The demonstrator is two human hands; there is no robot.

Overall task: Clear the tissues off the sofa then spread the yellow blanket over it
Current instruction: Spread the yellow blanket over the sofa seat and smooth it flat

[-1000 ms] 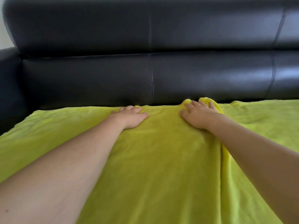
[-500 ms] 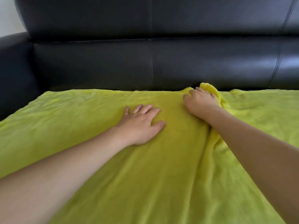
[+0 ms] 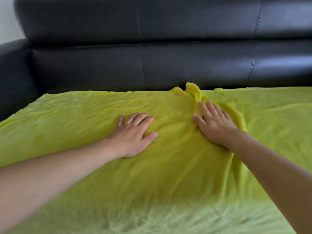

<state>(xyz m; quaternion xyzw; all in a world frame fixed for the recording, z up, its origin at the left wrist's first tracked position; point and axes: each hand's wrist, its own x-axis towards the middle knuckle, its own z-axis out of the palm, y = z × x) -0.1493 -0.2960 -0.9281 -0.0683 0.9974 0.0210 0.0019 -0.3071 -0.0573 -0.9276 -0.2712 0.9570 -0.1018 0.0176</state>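
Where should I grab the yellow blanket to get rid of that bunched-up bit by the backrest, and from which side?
Probably pinch the raised fold at the yellow blanket's back edge, just beyond the right hand. It stands up off the seat, so fingers can close on it from above and the front. The black sofa backrest blocks the far side. Both hands lie flat; the left hand can pin the cloth.

Flat hands on yellow blanket

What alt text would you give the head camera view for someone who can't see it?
Two bare hands, left hand and right hand, press flat on a fuzzy yellow blanket spread over a black leather sofa. A bunched fold rises near the backrest.
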